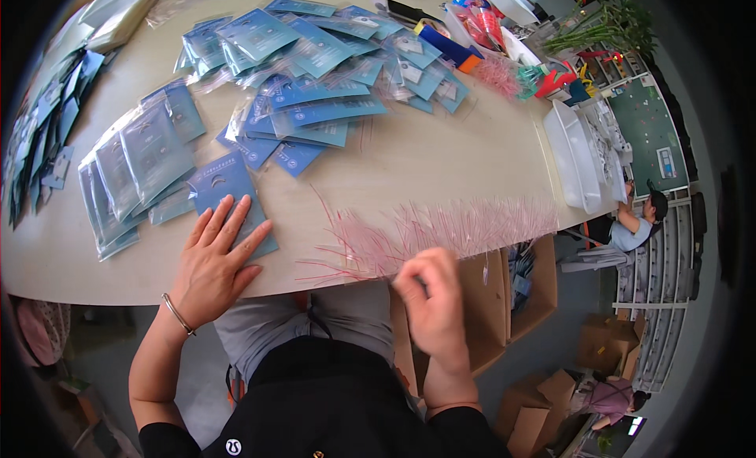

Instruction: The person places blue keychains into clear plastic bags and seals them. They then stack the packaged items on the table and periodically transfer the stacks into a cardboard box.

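Note:
My left hand (216,257) lies flat with fingers spread, pressing a blue card (224,181) in a clear sleeve against the table. My right hand (433,296) is curled with thumb and fingertips together at the table's front edge, slightly blurred. Whatever it may hold is hidden. Close to it runs a long row of thin pink and red plastic strands (441,229). Left of the card, several sleeved blue cards (150,159) overlap in a stack. Farther back is a big loose pile of similar sleeved cards (315,72).
More cards (51,123) lie in a heap at the far left. A blue and orange tool (449,48) and red-handled scissors (555,80) lie at the back right, near a white plastic bin (575,159). Open cardboard boxes (480,300) stand below the table edge. Two people sit farther right.

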Demonstrator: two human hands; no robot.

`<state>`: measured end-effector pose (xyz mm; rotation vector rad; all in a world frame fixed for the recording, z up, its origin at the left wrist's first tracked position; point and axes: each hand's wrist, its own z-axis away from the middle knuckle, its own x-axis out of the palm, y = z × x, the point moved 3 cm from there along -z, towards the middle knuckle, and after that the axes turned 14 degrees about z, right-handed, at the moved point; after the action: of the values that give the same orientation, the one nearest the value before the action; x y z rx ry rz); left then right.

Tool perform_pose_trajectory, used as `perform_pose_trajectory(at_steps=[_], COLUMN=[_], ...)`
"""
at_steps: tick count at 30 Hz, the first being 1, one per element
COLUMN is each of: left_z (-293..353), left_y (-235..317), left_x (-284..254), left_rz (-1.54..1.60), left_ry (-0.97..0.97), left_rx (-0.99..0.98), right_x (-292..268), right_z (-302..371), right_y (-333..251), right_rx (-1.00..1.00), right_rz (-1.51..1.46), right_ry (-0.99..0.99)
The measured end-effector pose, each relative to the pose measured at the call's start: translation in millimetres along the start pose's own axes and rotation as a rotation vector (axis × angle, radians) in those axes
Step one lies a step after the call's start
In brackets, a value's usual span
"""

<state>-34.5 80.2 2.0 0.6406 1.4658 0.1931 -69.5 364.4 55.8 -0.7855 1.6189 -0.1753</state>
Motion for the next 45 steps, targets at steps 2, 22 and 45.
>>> perform_pose_trajectory(at_steps=[2, 22, 45], left_z=[-2.8, 17.7, 72.7], left_y=[2.6, 2.7, -4.0], left_x=[-1.0, -6.8, 9.5], left_rz=[0.005, 0.066, 0.25], left_ry=[-0.001, -0.121, 0.499], left_rx=[0.007, 0.153, -0.093], right_x=[-20.5, 79.0, 107.0], right_z=[10.1, 0.2, -7.7], right_y=[47.9, -37.4, -54.8], right_rx=[0.164, -0.619, -0.301], right_rz=[0.282, 0.194, 0.168], right_ry=[0.218, -0.096, -0.105])
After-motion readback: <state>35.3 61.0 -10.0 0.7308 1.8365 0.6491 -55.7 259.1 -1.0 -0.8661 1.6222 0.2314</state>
